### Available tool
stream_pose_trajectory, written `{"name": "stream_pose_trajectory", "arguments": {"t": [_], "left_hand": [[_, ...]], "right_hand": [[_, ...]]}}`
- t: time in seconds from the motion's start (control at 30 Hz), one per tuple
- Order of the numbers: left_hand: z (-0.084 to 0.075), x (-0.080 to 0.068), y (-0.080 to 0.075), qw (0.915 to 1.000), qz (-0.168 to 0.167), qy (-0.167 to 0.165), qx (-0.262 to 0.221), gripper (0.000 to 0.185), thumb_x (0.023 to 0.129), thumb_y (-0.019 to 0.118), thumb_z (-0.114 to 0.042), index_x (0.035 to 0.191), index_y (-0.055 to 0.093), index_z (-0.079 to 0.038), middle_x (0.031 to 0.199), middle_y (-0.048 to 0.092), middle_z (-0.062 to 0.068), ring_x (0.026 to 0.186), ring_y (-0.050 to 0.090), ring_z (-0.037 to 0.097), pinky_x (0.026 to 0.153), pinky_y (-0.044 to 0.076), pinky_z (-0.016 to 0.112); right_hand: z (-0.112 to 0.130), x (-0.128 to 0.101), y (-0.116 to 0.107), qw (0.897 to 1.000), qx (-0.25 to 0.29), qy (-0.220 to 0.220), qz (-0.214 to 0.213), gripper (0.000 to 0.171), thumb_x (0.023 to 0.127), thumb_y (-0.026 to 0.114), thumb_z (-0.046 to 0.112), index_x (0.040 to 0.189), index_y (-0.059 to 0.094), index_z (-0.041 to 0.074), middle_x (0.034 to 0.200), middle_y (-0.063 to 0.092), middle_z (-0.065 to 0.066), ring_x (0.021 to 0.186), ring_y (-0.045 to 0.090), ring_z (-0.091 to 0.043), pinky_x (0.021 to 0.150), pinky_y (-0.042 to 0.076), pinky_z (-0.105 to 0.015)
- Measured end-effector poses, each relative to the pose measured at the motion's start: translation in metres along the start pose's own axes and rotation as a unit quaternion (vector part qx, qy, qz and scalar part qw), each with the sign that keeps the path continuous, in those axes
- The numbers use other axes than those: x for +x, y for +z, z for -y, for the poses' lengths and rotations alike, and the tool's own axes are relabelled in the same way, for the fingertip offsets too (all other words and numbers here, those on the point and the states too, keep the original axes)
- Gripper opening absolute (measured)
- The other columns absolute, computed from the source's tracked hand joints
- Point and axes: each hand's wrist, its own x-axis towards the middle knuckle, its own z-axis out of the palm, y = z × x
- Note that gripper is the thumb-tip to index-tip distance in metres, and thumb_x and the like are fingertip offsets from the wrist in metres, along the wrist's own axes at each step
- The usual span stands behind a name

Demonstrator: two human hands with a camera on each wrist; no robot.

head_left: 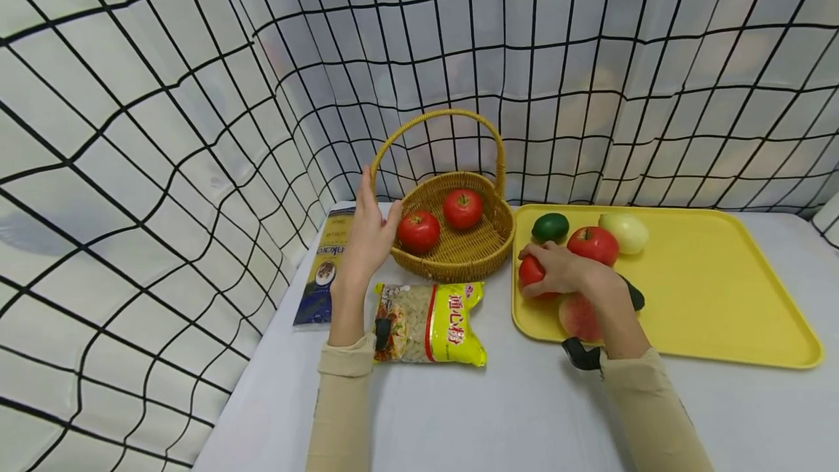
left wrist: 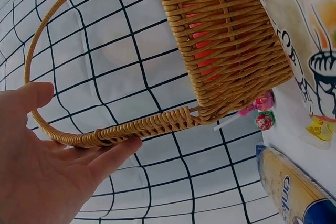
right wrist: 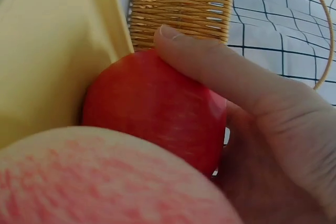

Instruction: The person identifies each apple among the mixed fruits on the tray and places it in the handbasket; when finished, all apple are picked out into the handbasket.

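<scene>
A wicker basket [head_left: 459,257] with a tall handle [head_left: 438,116] stands mid-table and holds two red apples [head_left: 419,231] [head_left: 462,208]. My left hand [head_left: 370,221] stands upright against the basket's left side with straight fingers [left wrist: 113,156] touching the handle [left wrist: 147,127] near its base. My right hand [head_left: 558,268] lies at the left end of the yellow tray [head_left: 721,290] and grips a red apple [head_left: 531,271]. In the right wrist view my fingers [right wrist: 220,72] curl over that apple [right wrist: 157,103], and a pink peach [right wrist: 105,182] lies right beside it.
On the tray also lie a peach [head_left: 578,317], another red apple [head_left: 593,245], a green fruit [head_left: 550,227], a pale yellow fruit [head_left: 624,231] and a dark green item [head_left: 634,297]. A pasta bag [head_left: 429,323] and a blue packet [head_left: 324,268] lie in front. Netting walls the back and left.
</scene>
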Motion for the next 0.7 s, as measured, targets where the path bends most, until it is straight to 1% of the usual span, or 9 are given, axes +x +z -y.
{"name": "stream_pose_trajectory", "arguments": {"t": [0.13,0.3,0.4,0.5,0.6,0.7], "left_hand": [[0.001,0.000,0.000,1.0000,-0.002,0.002,0.000,0.082,0.109,0.043,-0.044,0.165,-0.015,-0.027,0.175,-0.007,0.006,0.162,0.007,0.034,0.130,0.018,0.055],[0.001,0.000,0.000,1.0000,-0.004,0.002,-0.001,0.082,0.109,0.044,-0.041,0.165,-0.013,-0.025,0.175,-0.005,0.006,0.162,0.008,0.034,0.130,0.019,0.055],[0.000,0.000,0.001,1.0000,-0.004,0.001,-0.001,0.082,0.109,0.043,-0.043,0.165,-0.013,-0.026,0.175,-0.005,0.006,0.162,0.009,0.034,0.130,0.020,0.056],[0.000,-0.001,0.001,1.0000,-0.001,-0.001,0.001,0.082,0.109,0.043,-0.045,0.165,-0.014,-0.028,0.175,-0.005,0.006,0.162,0.009,0.034,0.130,0.020,0.056],[0.000,-0.001,0.001,1.0000,0.000,-0.001,0.001,0.083,0.109,0.045,-0.043,0.165,-0.015,-0.028,0.175,-0.005,0.007,0.162,0.010,0.035,0.129,0.020,0.057],[-0.001,-0.002,0.000,1.0000,-0.003,0.002,-0.003,0.083,0.109,0.046,-0.039,0.166,-0.013,-0.025,0.175,-0.004,0.008,0.162,0.009,0.035,0.129,0.020,0.057]], "right_hand": [[0.004,-0.007,-0.004,1.000,0.012,-0.007,-0.011,0.071,0.089,0.075,0.047,0.148,0.046,0.022,0.143,0.044,-0.022,0.127,0.050,-0.041,0.098,0.050,-0.068],[0.006,-0.022,-0.015,0.997,0.043,-0.041,-0.053,0.074,0.091,0.073,0.053,0.152,0.043,0.022,0.141,0.047,-0.018,0.124,0.055,-0.039,0.097,0.054,-0.062],[0.006,-0.032,-0.023,0.993,0.059,-0.063,-0.087,0.073,0.091,0.072,0.054,0.151,0.044,0.023,0.143,0.048,-0.017,0.121,0.058,-0.036,0.096,0.055,-0.057],[0.007,-0.047,-0.032,0.987,0.075,-0.078,-0.119,0.069,0.092,0.073,0.049,0.149,0.045,0.022,0.142,0.047,-0.018,0.119,0.058,-0.034,0.094,0.057,-0.052],[0.009,-0.065,-0.042,0.981,0.090,-0.086,-0.146,0.068,0.093,0.073,0.047,0.148,0.044,0.020,0.141,0.046,-0.018,0.117,0.057,-0.035,0.093,0.058,-0.051],[0.011,-0.081,-0.051,0.976,0.095,-0.087,-0.173,0.070,0.093,0.072,0.050,0.150,0.042,0.022,0.141,0.044,-0.017,0.117,0.057,-0.035,0.093,0.057,-0.054]]}}
